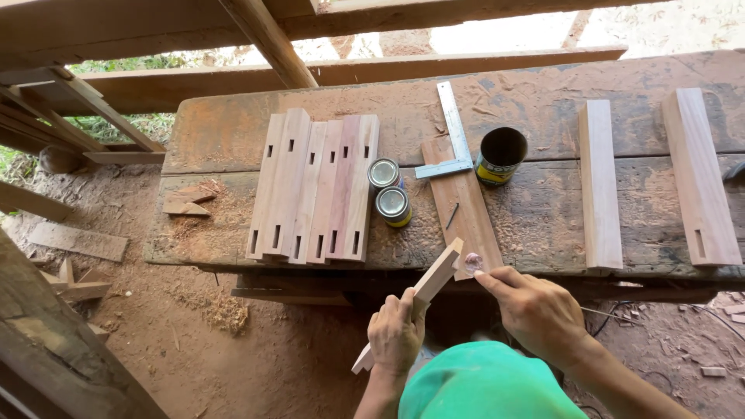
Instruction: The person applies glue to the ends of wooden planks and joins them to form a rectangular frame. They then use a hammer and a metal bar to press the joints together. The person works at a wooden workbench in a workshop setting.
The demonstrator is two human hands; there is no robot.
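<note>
Yellow-labelled open can (500, 156); two lidded tins (389, 190) mid-bench

The left hand (396, 332) grips a narrow wooden strip (423, 295), tilted up toward the worktop (233, 140). The right hand (535, 310) pinches a small clear blob (473, 262) beside the strip's top end. Slotted boards (314, 186) lie near two tins (388, 190).

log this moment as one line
left hand: holds stick | right hand: fingertips by stick tip | bench: slotted boards, cans, square
</note>
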